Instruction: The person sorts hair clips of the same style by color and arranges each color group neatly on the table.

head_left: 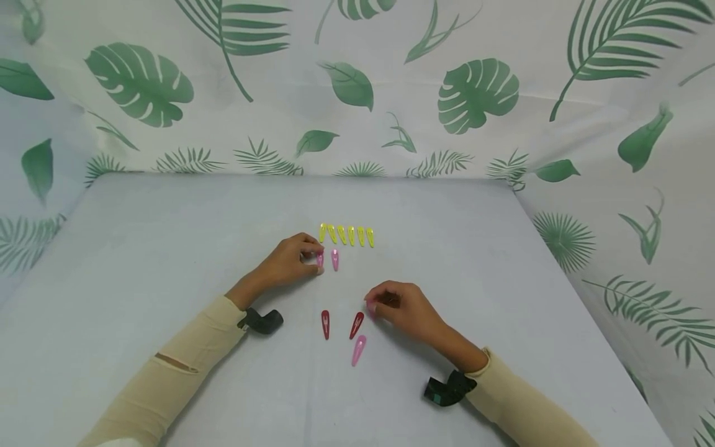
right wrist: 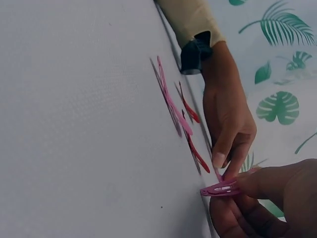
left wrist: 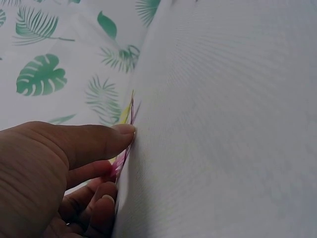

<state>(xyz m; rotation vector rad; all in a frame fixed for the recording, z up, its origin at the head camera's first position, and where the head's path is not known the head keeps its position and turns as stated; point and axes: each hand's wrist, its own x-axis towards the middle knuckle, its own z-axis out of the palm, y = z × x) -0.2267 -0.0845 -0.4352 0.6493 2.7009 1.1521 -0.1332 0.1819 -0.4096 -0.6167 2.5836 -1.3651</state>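
My left hand point(head_left: 286, 261) pinches a pink snap hair clip point(head_left: 320, 260) between thumb and fingers, right at the tabletop. Just to its right lies a second pink clip point(head_left: 335, 259). Raised a little over the table, my right hand point(head_left: 406, 311) holds another pink hair clip point(right wrist: 221, 189) by one end, its pointed tip sticking out in the right wrist view. Nearest that hand is a red clip point(head_left: 356, 325), lying tilted. Below this one lies a pink clip point(head_left: 359, 351), and a second red clip point(head_left: 326, 325) sits farther left.
Several yellow clips point(head_left: 350, 235) form a row behind the pink ones. White cloth covers the table point(head_left: 195, 217). A leaf-printed curtain point(head_left: 391, 93) stands along the back and sides. Each wrist wears a black camera point(head_left: 449, 389).
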